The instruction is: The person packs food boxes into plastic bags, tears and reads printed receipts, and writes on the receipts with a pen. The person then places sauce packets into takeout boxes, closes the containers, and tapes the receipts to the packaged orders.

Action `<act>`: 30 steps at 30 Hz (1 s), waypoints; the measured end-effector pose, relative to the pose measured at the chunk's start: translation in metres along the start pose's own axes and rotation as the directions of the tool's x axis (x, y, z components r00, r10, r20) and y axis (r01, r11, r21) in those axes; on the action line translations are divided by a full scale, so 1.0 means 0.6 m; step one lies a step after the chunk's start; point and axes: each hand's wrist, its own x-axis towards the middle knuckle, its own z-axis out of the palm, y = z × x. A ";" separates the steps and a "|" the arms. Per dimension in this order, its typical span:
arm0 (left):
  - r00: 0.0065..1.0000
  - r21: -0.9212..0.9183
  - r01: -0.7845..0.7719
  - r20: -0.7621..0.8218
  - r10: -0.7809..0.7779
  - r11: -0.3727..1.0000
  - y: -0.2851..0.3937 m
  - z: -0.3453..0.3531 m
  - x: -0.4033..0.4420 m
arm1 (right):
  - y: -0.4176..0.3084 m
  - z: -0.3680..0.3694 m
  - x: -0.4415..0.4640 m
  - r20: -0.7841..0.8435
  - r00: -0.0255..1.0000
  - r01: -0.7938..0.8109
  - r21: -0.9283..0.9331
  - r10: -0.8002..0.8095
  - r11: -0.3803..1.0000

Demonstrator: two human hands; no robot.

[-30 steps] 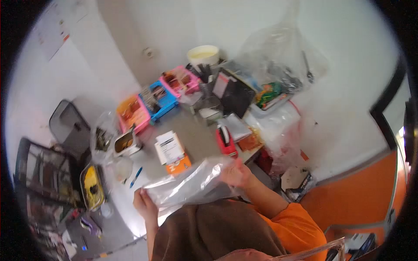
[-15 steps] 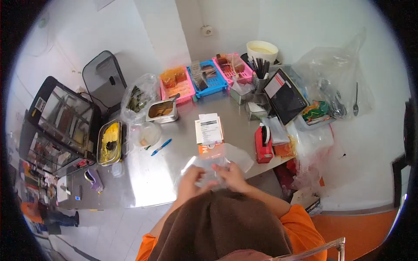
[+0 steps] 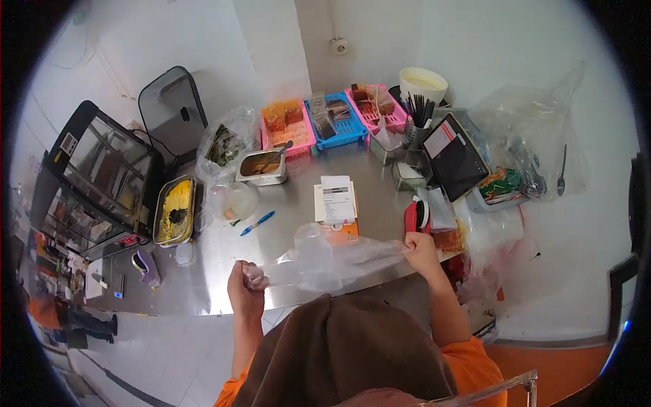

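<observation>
A clear plastic bag point(image 3: 325, 261) is stretched sideways between my two hands, above the front edge of the metal table. My left hand point(image 3: 248, 281) is closed on its left end. At the right end, my right hand point(image 3: 420, 252) pinches the plastic close to the red tape dispenser point(image 3: 411, 216). Just beyond the bag lies an orange box point(image 3: 343, 234), partly covered by it, with a printed paper slip point(image 3: 335, 201) on top. A blue pen point(image 3: 258, 223) rests on the table to the left.
Pink and blue baskets point(image 3: 336, 139) with packets stand at the back. Steel pans hold brown food point(image 3: 261, 165) and yellow food point(image 3: 174, 216). A tablet point(image 3: 453, 156) leans at right near a tub of packets point(image 3: 498, 193). A glass display case point(image 3: 102, 180) stands left; another person point(image 3: 71, 319) is beyond.
My hands have moved apart, left hand leftward and right hand rightward, pulling the bunched plastic bag out wide. The camera view has shifted slightly.
</observation>
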 end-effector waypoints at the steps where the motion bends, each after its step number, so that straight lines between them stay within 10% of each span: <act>1: 0.995 0.112 -0.088 0.045 0.084 0.990 -0.003 0.005 -0.005 | 0.009 0.002 -0.001 0.030 0.999 0.045 -0.051 -0.044 0.998; 4: 0.936 0.494 -0.343 0.250 0.248 0.798 -0.028 0.018 -0.006 | -0.029 0.019 -0.001 0.038 0.926 0.364 -0.363 -0.377 0.858; 7: 0.759 0.582 -0.528 0.650 0.036 0.618 -0.073 0.070 -0.029 | -0.114 0.064 -0.018 0.327 0.795 0.585 -0.190 -0.511 0.789; 10: 0.741 0.741 -0.660 0.669 -0.055 0.127 -0.081 0.063 -0.016 | -0.101 0.090 -0.025 0.401 0.776 0.560 -0.081 -0.488 0.825; 13: 0.670 0.816 -0.546 0.563 0.485 -0.193 -0.008 0.028 0.043 | -0.102 0.029 -0.011 0.147 0.866 0.493 -0.079 -0.479 0.867; 15: 0.629 0.825 -0.502 0.554 0.545 -0.259 0.012 0.039 0.025 | -0.102 -0.003 -0.007 0.090 0.908 0.416 -0.083 -0.409 0.906; 18: 0.754 0.868 -0.488 0.474 0.454 -0.094 -0.020 0.000 0.036 | -0.073 0.003 0.006 -0.016 0.938 0.345 -0.038 -0.345 0.938; 19: 0.821 0.886 -0.461 0.404 0.403 0.051 -0.034 -0.018 0.044 | -0.061 0.017 0.013 0.031 0.980 0.176 0.325 -0.197 0.929; 21: 0.972 0.866 -0.231 0.192 0.132 0.443 -0.044 -0.014 0.043 | -0.042 0.052 0.027 0.258 0.966 -0.229 0.838 0.010 0.495; 23: 0.981 0.538 0.191 -0.122 -0.148 0.821 -0.032 0.014 0.030 | -0.050 0.013 0.024 0.610 0.786 -0.609 0.731 0.104 0.308; 24: 0.947 0.762 -0.321 0.247 0.206 0.562 -0.030 -0.011 0.035 | -0.055 -0.005 0.024 0.695 0.718 -0.655 0.652 0.045 0.382; 26: 0.982 0.038 0.188 0.028 -0.189 0.981 0.014 -0.087 0.088 | -0.063 -0.036 0.026 0.796 0.590 -0.520 0.504 -0.136 0.690; 29: 0.930 0.341 0.124 0.288 -0.230 0.932 0.013 -0.151 0.122 | -0.020 -0.064 0.070 0.840 0.435 -0.200 0.441 -0.324 0.875; 30: 0.756 0.688 -0.045 0.497 -0.425 0.725 0.033 -0.068 0.116 | 0.011 -0.078 0.089 0.795 0.461 -0.173 0.516 -0.394 0.839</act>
